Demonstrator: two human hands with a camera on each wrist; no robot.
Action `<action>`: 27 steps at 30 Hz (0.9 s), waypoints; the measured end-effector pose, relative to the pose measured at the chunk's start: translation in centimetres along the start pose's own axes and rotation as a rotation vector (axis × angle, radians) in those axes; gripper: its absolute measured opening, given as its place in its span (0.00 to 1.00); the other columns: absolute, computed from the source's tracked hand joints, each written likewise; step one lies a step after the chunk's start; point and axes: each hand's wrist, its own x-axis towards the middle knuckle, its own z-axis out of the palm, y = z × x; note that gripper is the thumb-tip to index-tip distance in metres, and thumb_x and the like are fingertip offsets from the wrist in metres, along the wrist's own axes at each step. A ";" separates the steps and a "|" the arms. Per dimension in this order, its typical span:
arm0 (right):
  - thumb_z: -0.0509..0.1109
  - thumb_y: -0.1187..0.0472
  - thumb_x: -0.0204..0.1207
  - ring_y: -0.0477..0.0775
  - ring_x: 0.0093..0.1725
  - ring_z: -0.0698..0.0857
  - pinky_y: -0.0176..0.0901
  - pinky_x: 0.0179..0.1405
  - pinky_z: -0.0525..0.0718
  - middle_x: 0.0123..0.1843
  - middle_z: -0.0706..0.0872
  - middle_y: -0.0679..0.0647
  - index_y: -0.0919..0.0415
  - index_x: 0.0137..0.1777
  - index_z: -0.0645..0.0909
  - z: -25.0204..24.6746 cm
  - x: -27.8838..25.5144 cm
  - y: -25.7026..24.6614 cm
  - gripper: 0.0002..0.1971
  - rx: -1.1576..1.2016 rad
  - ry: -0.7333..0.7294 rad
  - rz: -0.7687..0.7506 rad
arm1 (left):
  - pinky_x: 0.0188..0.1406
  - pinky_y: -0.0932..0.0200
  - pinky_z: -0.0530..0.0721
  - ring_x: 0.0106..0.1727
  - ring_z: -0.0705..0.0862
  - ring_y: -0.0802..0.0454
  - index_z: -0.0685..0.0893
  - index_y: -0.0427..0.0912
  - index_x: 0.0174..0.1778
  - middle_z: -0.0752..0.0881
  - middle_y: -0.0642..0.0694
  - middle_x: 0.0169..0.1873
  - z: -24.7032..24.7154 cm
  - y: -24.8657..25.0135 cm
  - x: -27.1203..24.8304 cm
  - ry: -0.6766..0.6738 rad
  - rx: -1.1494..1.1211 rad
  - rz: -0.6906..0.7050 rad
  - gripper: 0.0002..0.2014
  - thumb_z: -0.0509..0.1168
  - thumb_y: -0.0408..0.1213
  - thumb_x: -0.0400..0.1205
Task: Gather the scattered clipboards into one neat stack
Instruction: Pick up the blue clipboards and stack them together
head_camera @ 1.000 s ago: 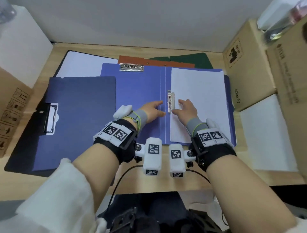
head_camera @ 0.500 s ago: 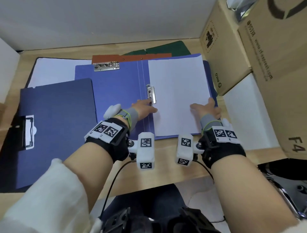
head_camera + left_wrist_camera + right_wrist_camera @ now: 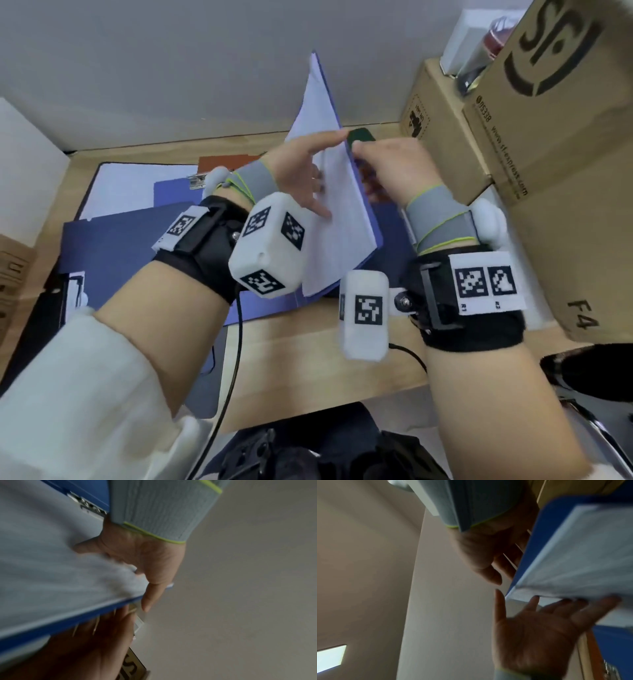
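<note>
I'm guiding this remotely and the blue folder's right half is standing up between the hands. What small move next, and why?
Probably fold the raised cover with its paper leftward until it lies shut on the folder's flat half. The right hand backs it, the left hand lies open against the paper, and a closed folder will likely stack flat.

Left hand (image 3: 142,557) sits up top below a grey ribbed wrist band (image 3: 161,509) edged in lime, its thumb lying across the white paper (image 3: 51,555) and one finger (image 3: 150,596) pointing straight past the sheet's far corner. The blue folder (image 3: 68,622) cover rises tilted, paper on its inner face, a metal clip (image 3: 87,507) near the wrist. Behind the cover, in shadow, a second hand (image 3: 96,651) presses flat against its back. Plain pale wall (image 3: 240,588) to the right, all blurred.
</note>
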 end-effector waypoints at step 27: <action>0.71 0.49 0.74 0.59 0.48 0.87 0.54 0.58 0.85 0.57 0.87 0.58 0.64 0.55 0.83 6.7 2.8 8.9 0.19 0.350 -0.152 0.424 | 0.36 0.52 0.91 0.38 0.92 0.46 0.80 0.39 0.55 0.93 0.43 0.38 -10.9 -4.2 -4.9 0.117 -0.344 0.227 0.19 0.50 0.20 0.77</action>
